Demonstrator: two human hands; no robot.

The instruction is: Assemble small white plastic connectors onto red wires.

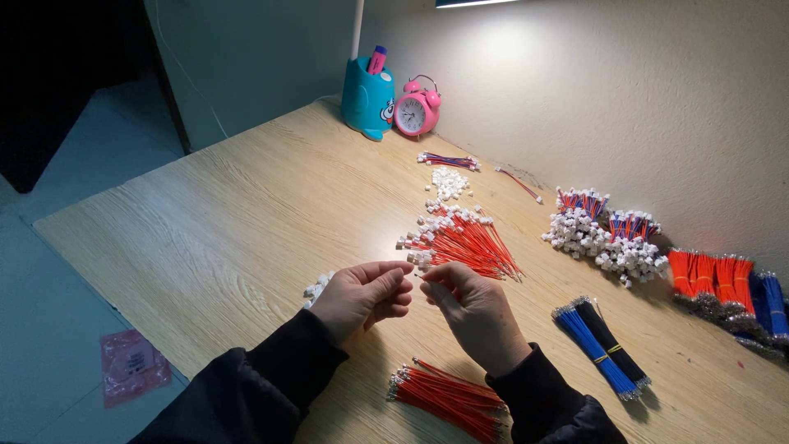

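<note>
red wires (448,396) lie bundled nearest on the wooden table (230,222), behind them the left hand (362,296) and right hand (472,312) pinch something too small to tell, then a heap of red leads with white plugs (460,238), farthest a pink alarm clock (417,108).

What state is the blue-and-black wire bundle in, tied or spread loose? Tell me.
Tied. The blue-and-black wire bundle lies on the wooden table as one tight bunch, with yellow bands around it.
</note>
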